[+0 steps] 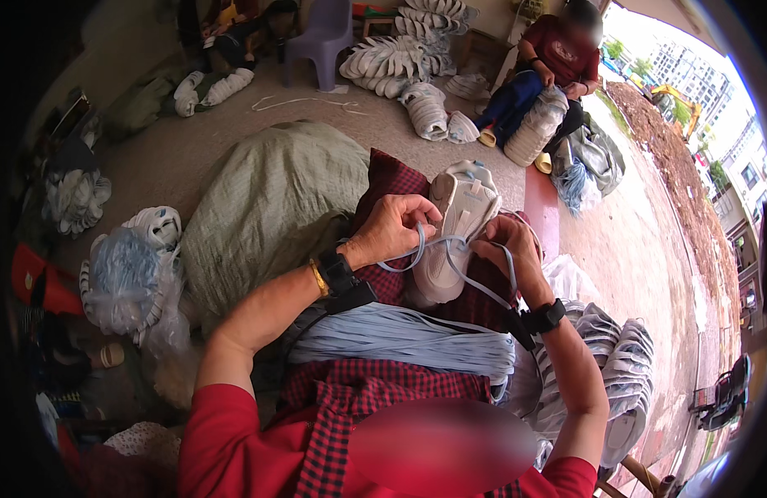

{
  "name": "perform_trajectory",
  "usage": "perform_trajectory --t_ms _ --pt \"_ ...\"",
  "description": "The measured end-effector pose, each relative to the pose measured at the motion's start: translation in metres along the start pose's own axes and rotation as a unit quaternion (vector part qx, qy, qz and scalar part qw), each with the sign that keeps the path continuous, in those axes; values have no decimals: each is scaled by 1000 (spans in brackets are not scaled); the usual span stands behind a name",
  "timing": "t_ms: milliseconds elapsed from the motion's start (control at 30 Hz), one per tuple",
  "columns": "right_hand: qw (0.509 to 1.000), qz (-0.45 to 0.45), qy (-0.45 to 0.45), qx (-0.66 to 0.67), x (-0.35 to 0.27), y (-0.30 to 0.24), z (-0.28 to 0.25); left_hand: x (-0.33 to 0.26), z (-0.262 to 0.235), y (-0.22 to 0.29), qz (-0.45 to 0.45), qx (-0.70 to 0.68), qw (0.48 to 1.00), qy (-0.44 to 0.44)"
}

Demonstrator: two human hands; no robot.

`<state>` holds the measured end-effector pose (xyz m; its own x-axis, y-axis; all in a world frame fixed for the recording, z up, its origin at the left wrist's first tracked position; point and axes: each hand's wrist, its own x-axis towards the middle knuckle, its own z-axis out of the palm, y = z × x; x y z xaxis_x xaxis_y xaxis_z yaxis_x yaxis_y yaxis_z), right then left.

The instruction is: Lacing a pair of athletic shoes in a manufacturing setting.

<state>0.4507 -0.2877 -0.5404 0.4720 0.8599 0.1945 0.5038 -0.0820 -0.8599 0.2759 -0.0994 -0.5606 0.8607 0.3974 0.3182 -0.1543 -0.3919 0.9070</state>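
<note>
Shoe (pixel 458 228) is lying on my lap; I'm seeing both hands, left (pixel 393 230) and right (pixel 501 249), pinching a blue lace (pixel 450 253) over it. Lace bundle (pixel 400 336) is resting below, green sack (pixel 267 207) sitting on concrete floor (pixel 234 124).

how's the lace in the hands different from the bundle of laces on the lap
The lace is a single strand, looped and threaded at the shoe, pinched by the left hand and right hand. The bundle of laces is many strands lying straight and untouched across the lap. Both are pale blue.
</note>
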Motion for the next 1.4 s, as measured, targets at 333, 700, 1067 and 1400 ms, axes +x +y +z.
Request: perform_trajectory --t_ms 333,700,1067,1400 --pt "1000 -18 13 14 -3 7 -4 14 22 21 77 144 986 -12" --pt "830 -316 -63 -455 9 -26 -15 52 -6 41 383 493 752 -212" --pt "852 -324 -179 -370 23 -22 -24 72 -1 68 209 534 718 -395" --pt "890 -232 -134 -369 38 -8 -7 73 22 68 99 533 779 -314"
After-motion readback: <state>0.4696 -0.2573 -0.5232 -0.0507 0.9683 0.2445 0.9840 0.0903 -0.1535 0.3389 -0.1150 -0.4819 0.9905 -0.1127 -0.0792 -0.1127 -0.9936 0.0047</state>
